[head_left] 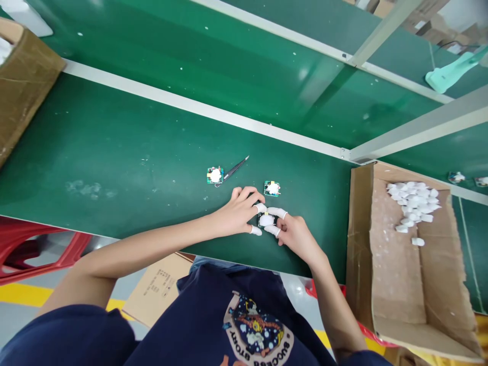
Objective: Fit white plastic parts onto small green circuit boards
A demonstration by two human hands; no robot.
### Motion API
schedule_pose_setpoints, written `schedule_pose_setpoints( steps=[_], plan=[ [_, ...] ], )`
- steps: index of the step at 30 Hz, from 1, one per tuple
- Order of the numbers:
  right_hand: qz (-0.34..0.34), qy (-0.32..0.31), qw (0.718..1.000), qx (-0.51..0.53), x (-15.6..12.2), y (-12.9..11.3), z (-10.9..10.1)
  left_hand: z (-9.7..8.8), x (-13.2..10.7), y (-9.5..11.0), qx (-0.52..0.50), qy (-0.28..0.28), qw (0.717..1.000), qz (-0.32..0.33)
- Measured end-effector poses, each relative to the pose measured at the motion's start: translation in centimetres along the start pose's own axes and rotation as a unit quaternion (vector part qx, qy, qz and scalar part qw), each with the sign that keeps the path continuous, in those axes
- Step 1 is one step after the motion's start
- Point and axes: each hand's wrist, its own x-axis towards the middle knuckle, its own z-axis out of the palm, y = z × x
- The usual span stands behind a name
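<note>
A small circuit board [266, 220] with a white, rounded piece on top lies between my hands at the bench's near side. My right hand [295, 234] pinches it between thumb and index finger, both in white finger cots. Close against its left side is my left hand [242, 211], thumb and index finger spread apart, also in white finger cots. Just beyond my hands is a second circuit board [272, 188] with a white top. Farther left, a third such board [215, 175] lies by dark pointed tweezers [236, 168].
To the right stands an open cardboard box [398, 269] holding a heap of small white pieces [414, 203]. Another cardboard box [26, 86] occupies the far left. A white rail [206, 112] runs along the back of the green bench [114, 152]. Red stools [72, 251] are below the front edge.
</note>
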Motion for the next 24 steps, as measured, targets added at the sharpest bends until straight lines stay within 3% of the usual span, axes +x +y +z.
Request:
schedule_pose_setpoints(
  steps=[3,9,13,15,18,24],
  plan=[
    [-0.012,-0.005,1.0,-0.019,-0.1,-0.3,0.1,-0.4,-0.1,-0.4,-0.005,-0.017,1.0,0.02],
    [-0.013,0.055,0.983,-0.176,-0.1,-1.9,1.1,-0.1,0.0,-0.5,-0.003,0.001,0.999,0.032],
    [-0.008,0.069,0.98,-0.188,0.0,-2.2,1.3,-0.1,0.0,-0.3,-0.015,0.014,0.999,0.031],
    [-0.01,0.054,0.988,-0.148,0.1,-1.8,1.0,-0.2,0.0,-0.2,-0.022,0.012,0.999,0.025],
    [-0.002,-0.01,1.0,-0.006,0.4,-1.2,0.3,-0.3,-0.1,-0.2,-0.025,0.005,0.999,0.019],
    [0.018,-0.058,0.983,0.175,0.6,-0.3,-0.5,-0.3,0.0,-0.1,-0.021,0.004,1.0,0.014]
  ],
)
